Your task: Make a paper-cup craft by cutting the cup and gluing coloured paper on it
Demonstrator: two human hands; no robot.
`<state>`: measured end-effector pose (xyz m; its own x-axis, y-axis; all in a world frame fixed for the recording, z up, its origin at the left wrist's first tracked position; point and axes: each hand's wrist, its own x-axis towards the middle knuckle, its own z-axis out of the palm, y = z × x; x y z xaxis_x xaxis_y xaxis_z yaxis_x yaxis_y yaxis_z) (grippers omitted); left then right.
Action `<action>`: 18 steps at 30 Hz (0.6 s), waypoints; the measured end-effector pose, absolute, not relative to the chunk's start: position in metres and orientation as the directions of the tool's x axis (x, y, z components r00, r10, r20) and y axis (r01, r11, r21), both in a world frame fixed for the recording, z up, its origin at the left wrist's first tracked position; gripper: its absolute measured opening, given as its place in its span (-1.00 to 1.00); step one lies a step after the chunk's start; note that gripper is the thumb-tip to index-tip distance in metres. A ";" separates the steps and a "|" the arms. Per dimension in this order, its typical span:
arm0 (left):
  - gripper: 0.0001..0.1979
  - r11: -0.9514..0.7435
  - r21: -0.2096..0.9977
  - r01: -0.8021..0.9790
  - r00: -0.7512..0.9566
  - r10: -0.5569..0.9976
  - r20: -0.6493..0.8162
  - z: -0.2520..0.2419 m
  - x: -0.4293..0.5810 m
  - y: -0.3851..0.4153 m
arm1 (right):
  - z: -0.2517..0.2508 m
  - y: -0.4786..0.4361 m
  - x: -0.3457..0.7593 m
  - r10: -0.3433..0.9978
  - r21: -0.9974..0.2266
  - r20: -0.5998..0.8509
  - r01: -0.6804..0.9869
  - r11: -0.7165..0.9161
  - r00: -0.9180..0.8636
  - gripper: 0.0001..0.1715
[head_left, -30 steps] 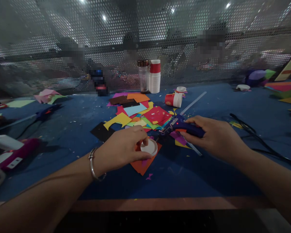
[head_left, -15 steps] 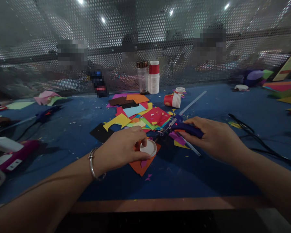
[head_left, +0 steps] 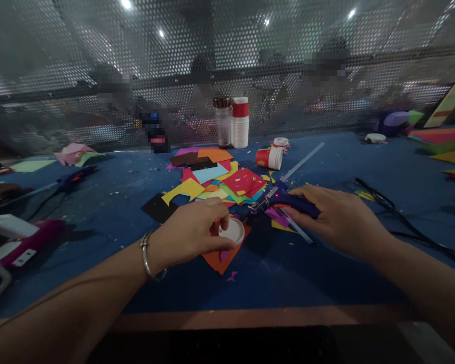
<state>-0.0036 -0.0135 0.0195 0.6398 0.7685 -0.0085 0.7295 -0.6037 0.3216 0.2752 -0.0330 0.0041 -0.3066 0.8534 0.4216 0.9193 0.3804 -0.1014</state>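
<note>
Over the table (head_left: 288, 283), the disc (head_left: 233, 231) in the left hand (head_left: 197, 225) is left of the glue gun (head_left: 298, 201) in the right hand (head_left: 335, 217); beyond them lies the paper pile (head_left: 244, 182), behind it the bottle (head_left: 223, 127), left of the cup stack (head_left: 240, 126); tipped cups (head_left: 268, 158) lie to the pile's right

Your view is dim; small white lights (head_left: 126, 4) glare on the far side, while left and right edges blur.

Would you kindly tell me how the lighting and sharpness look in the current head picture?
Head view throughout: dim overall, small bright lights glaring at the top; a soft shadow below the glue gun; purple object at far right smeared; pixelated patches over parts of the perforated screen.
</note>
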 end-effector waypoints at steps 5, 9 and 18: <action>-0.72 -0.606 0.319 0.729 0.640 0.769 -0.003 0.019 -0.004 -0.013 | 0.002 -0.037 0.276 0.846 -0.089 0.439 0.922 0.376 -0.303 -0.53; -0.73 -0.599 0.331 0.729 0.636 0.772 -0.004 0.020 -0.003 -0.014 | 0.001 -0.040 0.278 0.837 -0.089 0.451 0.918 0.386 -0.308 -0.48; -0.72 -0.600 0.324 0.732 0.635 0.773 -0.003 0.018 -0.004 -0.014 | 0.007 -0.044 0.278 0.871 -0.230 0.442 0.911 0.342 -0.215 -0.51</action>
<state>-0.0041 -0.0138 0.0180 0.6347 0.7727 -0.0026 0.7316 -0.5998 0.3239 0.2783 -0.0440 0.0074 -0.2153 0.8709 0.4418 0.9112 0.3419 -0.2299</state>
